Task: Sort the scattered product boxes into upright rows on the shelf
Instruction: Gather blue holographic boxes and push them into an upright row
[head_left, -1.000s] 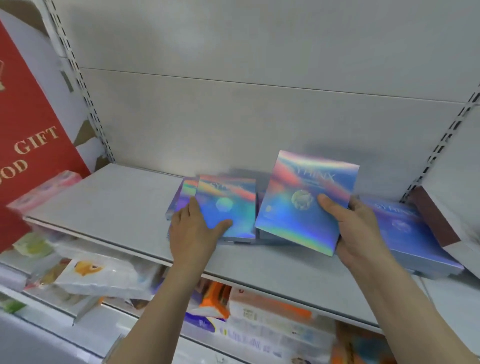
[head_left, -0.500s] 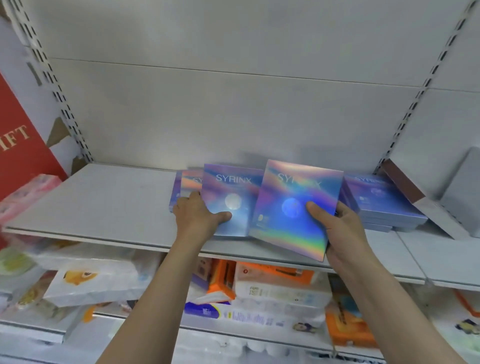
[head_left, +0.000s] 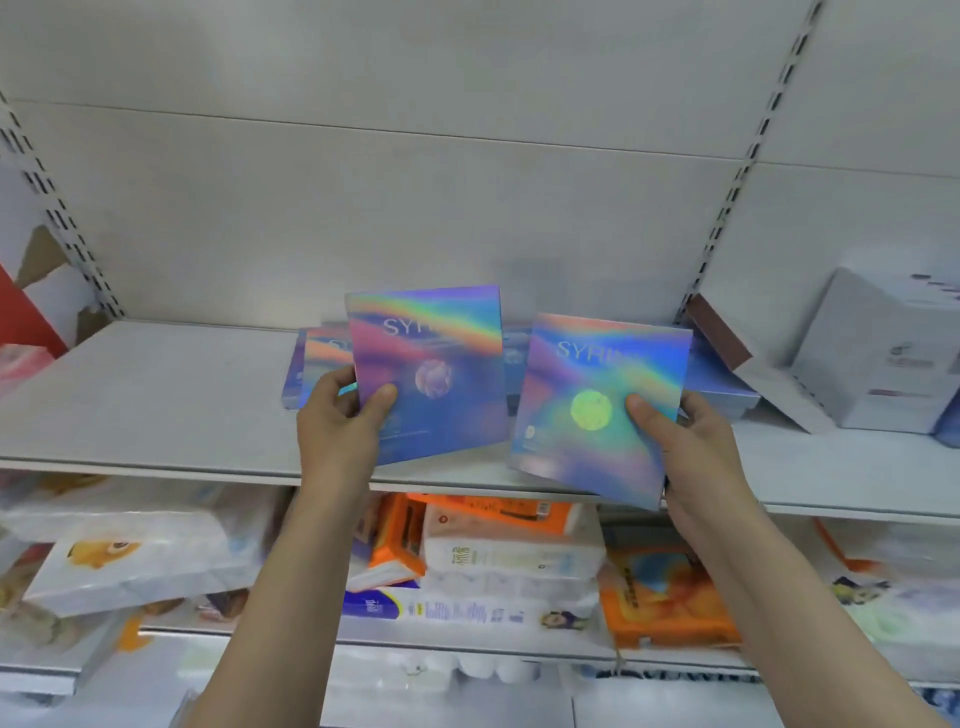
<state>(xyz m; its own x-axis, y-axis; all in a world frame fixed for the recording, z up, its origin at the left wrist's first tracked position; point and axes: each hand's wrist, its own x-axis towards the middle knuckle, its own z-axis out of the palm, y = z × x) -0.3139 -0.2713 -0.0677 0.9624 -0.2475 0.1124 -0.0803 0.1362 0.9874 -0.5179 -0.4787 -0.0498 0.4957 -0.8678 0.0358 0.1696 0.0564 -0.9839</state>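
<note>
**Inspector:** Two holographic boxes are now off the shelf (head_left: 156, 395), one per hand. Half a second ago the left hand (head_left: 337, 431) was only laid on a box lying flat in the pile; that left box (head_left: 431, 374) is now lifted and stands near upright, face toward the camera. The right box (head_left: 597, 410) was already held and has swung out to the right, so the pair no longer overlap.

**Clerk:** State of each grip?

**Inspector:** Left grip clamped on the left box's lower left edge, thumb on the face, fingers behind. Right hand (head_left: 696, 441) likewise clamped on the right box's right edge, thumb on the front. The right box tilts, its lower corner hanging past the shelf's near lip.

**Clerk:** Meaning for the task?

**Inspector:** My judgement: pick-up is finished for these two; setting them on edge is not yet done. More flat boxes (head_left: 319, 364) lie behind the left one, and a blue stack (head_left: 722, 384) sits just right of the right box.

**Clerk:** Materials?

**Inspector:** Only one view. Thin, flat, square-cornered cartons with glossy iridescent foil, rainbow banding, a round emblem and partly legible "SYR" lettering. Likely slick to hold. Shelf is matt pale board; the back panel (head_left: 467, 208) is plain, with slotted uprights. A white carton (head_left: 883, 353) stands far right; soft plastic-wrapped packs (head_left: 509, 551) fill the shelf below.
</note>
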